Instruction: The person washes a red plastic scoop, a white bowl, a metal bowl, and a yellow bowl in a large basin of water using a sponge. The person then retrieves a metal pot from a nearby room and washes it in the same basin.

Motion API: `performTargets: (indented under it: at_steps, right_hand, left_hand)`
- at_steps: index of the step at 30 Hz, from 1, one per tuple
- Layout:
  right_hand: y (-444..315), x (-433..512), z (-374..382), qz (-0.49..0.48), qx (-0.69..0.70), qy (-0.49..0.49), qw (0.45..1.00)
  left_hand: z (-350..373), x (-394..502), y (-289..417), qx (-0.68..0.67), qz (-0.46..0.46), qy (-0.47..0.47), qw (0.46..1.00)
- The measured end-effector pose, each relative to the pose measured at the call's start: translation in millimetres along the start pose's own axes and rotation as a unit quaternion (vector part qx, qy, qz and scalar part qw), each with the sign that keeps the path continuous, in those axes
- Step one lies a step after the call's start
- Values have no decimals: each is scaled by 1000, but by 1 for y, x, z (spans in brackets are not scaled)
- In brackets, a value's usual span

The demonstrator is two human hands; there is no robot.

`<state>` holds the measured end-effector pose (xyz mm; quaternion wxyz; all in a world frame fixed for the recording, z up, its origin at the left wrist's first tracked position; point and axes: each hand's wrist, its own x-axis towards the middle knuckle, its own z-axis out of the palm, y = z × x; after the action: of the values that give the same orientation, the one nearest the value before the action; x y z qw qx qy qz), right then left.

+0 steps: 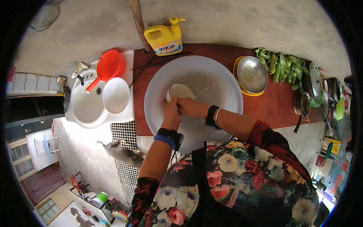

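Observation:
A large pale basin (227, 76) with cloudy liquid in it stands on the dark red counter. Over its left part, both hands are close together at a white bowl (181, 90). My left hand (171, 109) grips the bowl's near-left rim, a dark edge line showing there. My right hand (191, 107) touches the bowl's near side, its fingers curled and partly hidden; whether it grips the bowl or something small cannot be told.
Left of the basin, a white washbasin (85, 106) bears a red dipper (109, 66) and a white bowl (115, 96). Behind stands a yellow pump jug (166, 39). Metal bowls (252, 74), green vegetables (283, 66) and pots lie right. An animal (124, 154) is on the floor grating.

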<state>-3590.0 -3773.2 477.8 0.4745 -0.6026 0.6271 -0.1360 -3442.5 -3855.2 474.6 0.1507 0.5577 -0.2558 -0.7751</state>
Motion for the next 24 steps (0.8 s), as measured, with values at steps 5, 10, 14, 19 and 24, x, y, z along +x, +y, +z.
performTargets:
  at_steps: [5, 10, 14, 19, 24]
  right_hand:
    - [2, 0, 4, -135, -395, 70, 906]
    - [2, -4, 11, -69, 1, 77, 995]
    - [2, -8, 12, -95, -318, 98, 938]
    - [1, -12, 10, -74, -9, 95, 993]
    - [0, -12, 5, -106, -267, 77, 955]
  left_hand:
    - [-4, 6, -7, -21, 2, 37, 999]
    - [0, 1, -2, -39, 26, -9, 999]
    - [2, -3, -3, -65, -21, -6, 998]
    - [6, -3, -7, -13, 20, 37, 999]
    - [8, -6, -3, 9, -7, 77, 997]
